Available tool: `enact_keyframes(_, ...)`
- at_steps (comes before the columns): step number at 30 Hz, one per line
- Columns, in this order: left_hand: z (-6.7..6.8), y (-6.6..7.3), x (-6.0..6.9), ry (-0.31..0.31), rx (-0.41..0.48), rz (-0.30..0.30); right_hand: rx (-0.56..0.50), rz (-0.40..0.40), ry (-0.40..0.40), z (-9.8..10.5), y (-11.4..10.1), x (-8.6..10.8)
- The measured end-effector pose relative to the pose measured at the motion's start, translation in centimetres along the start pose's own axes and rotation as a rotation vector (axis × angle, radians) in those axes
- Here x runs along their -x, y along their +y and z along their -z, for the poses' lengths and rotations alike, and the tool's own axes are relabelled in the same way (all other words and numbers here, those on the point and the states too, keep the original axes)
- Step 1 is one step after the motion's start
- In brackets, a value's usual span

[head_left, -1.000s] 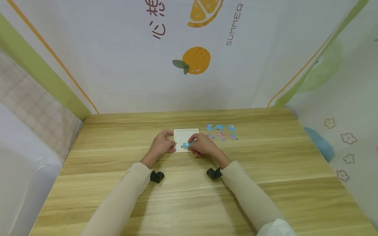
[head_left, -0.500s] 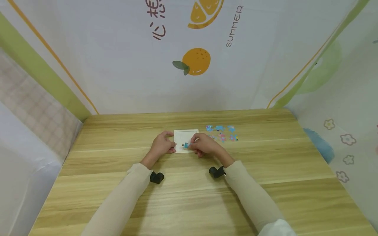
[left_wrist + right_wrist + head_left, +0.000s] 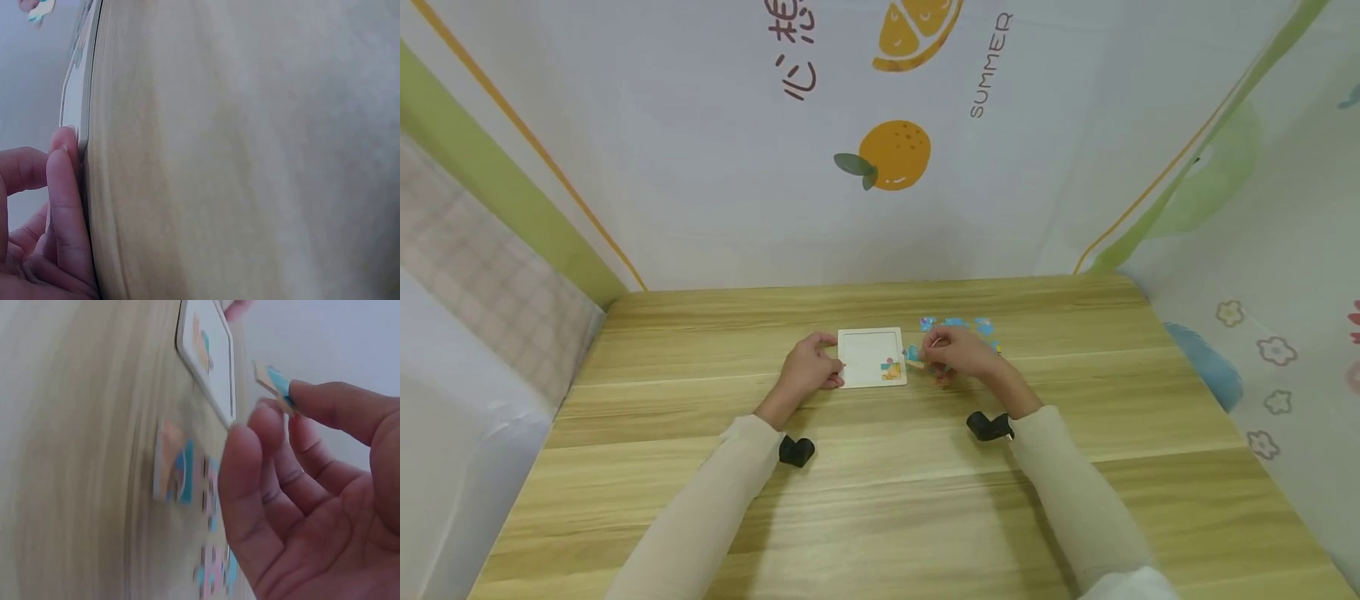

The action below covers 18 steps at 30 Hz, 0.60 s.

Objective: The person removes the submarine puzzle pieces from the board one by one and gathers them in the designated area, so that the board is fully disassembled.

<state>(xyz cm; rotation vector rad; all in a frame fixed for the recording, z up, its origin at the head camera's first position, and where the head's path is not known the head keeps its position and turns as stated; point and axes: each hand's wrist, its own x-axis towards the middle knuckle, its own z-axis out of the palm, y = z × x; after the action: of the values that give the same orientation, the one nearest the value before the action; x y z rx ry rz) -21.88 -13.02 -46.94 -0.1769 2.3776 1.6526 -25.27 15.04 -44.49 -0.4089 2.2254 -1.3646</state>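
Observation:
In the head view a white puzzle tray (image 3: 865, 358) lies flat, with a yellow and blue puzzle piece (image 3: 892, 370) in its lower right corner. My left hand (image 3: 808, 364) holds the tray's left side. In the left wrist view, its fingers (image 3: 65, 194) touch the tray edge. My right hand (image 3: 958, 352), just right of the tray, pinches a blue and orange puzzle piece (image 3: 274, 381) between thumb and fingers, raised and tilted. Beneath that hand an orange and blue piece (image 3: 172, 465) lies on the table.
Several blue and pink puzzle pieces (image 3: 955, 322) lie in rows on the wooden table (image 3: 865, 483), right of the tray and partly behind my right hand. A printed cloth (image 3: 737, 192) hangs along the table's back edge.
My right hand has moved right, carrying the puzzle piece from over the tray to beside it. The piece in the tray's lower right corner is uncovered. My left hand stays put.

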Motion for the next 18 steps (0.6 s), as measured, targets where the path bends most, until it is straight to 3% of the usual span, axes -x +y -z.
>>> enact_keyframes(7,0.0,-0.1,-0.2,0.003,-0.005,-0.004,-0.063,-0.025,0.037,1.8,1.0,1.4)
enact_keyframes(18,0.0,-0.2,-0.3,-0.004,-0.008,-0.011,-0.061,-0.076,0.105,3.8,3.8,3.6)
